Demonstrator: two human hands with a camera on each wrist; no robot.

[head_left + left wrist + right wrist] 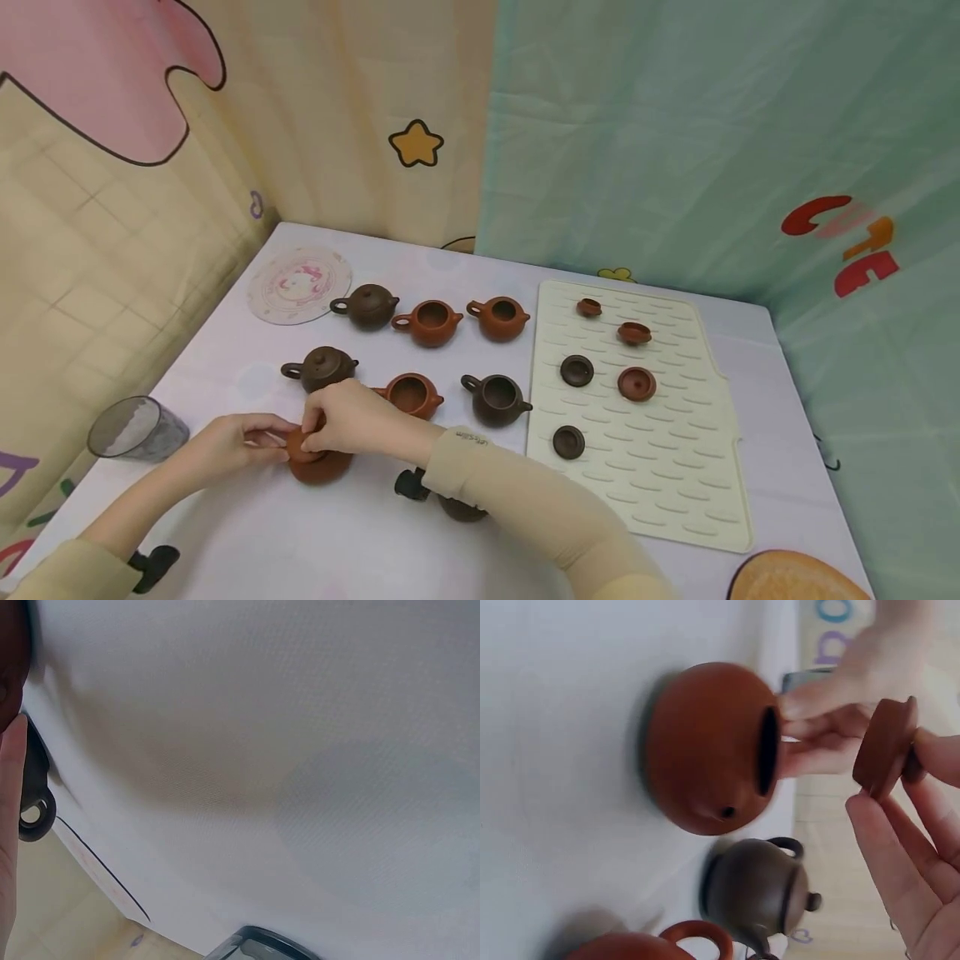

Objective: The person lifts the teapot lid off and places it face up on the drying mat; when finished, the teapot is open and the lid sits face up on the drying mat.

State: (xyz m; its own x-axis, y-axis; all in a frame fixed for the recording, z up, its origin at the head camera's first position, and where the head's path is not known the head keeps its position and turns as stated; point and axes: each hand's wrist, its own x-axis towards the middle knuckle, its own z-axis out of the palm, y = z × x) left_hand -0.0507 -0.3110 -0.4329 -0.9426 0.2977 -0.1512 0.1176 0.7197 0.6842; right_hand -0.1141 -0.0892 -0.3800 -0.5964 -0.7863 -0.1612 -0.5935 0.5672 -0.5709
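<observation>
In the head view my right hand is over a reddish-brown clay teapot at the front left. Its thumb and fingers pinch a matching lid by the knob. The right wrist view shows the lid tilted and apart from the teapot's dark opening. My left hand is at the teapot's left side, with thumb and fingers gripping it around the handle, which they mostly hide. At the left wrist view's edge, only a finger and part of the teapot appear.
Two lidded dark teapots and several lidless ones stand around. Another dark pot is partly behind my right forearm. A cream mat on the right bears several lids. A glass lies left; a round mat lies behind.
</observation>
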